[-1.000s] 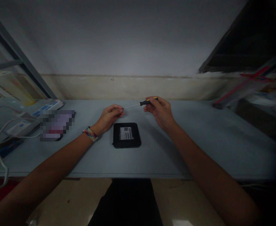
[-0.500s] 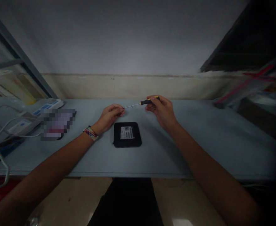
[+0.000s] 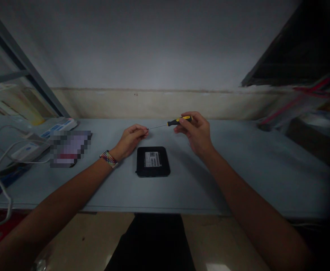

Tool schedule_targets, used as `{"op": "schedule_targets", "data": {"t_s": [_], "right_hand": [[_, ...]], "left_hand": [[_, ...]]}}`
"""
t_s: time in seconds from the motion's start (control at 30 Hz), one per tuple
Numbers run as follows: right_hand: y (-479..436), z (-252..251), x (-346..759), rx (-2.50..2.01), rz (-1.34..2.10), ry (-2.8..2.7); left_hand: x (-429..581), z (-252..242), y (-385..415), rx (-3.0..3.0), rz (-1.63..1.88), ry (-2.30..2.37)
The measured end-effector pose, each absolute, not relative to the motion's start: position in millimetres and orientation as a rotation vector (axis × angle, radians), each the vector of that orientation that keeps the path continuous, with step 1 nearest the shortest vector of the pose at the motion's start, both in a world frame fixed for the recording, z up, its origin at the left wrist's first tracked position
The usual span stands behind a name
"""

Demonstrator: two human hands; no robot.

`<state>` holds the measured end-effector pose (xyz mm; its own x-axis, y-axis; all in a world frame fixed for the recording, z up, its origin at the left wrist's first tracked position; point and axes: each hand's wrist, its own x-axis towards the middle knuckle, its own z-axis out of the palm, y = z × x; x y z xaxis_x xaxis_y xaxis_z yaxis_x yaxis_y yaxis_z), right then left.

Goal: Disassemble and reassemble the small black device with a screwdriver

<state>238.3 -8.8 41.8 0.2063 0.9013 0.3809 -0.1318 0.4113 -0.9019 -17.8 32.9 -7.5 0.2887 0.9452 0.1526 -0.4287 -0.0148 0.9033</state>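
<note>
"What do you have in your right hand (image 3: pixel 197 130)?"

"You have a screwdriver (image 3: pixel 173 122) there, black and yellow, your fingers clamped on its handle. You hold it raised above the surface (image 3: pixel 120 192), nearly level, with its thin metal shaft pointing toward your left hand (image 3: pixel 129 138)."

"And your left fingers?"

"Your left thumb and fingertips are pinched together right at the end of the shaft. Whether they grip the tip itself or something tiny on it, I cannot tell you."

"Where is the black box (image 3: pixel 142 169) you have there?"

"It lies flat on the surface, nearer to you than both hands and between your forearms, with its white label (image 3: pixel 153 159) facing up. Neither of your hands touches it."

"What else is near you?"

"A colourful wristband (image 3: pixel 108 159) circles your left wrist. Off to your left lie a phone-like device (image 3: pixel 70 150), largely pixelated, a white power strip (image 3: pixel 59 128) and a white cable (image 3: pixel 2 186)."
</note>
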Motion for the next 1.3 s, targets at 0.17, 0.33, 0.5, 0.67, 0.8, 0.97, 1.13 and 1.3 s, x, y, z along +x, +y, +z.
{"op": "schedule_targets", "data": {"t_s": [0.17,0.33,0.5,0.67,0.8,0.97,1.13,1.3], "right_hand": [[-9,40,237,-0.852,0.863,-1.156],[-9,41,236,-0.836,0.862,-1.151],[-12,44,235,-0.822,0.862,-1.154],[-26,57,230,-0.778,0.778,-1.223],[-43,75,224,-0.722,0.666,-1.305],[-65,83,208,-0.735,0.594,-1.44],[-79,77,194,-0.74,0.601,-1.568],[-81,67,189,-0.776,0.63,-1.621]], "left_hand": [[-19,-8,34,1.076,1.209,0.634],[-22,1,30,1.118,1.155,0.61],[-27,7,31,0.998,1.13,0.59],[-24,2,35,1.016,1.118,0.626],[-18,2,29,1.32,1.025,0.633],[-17,6,17,1.744,0.787,0.532],[-15,1,16,1.937,0.807,0.472],[-15,-1,18,1.949,0.834,0.487]]}}
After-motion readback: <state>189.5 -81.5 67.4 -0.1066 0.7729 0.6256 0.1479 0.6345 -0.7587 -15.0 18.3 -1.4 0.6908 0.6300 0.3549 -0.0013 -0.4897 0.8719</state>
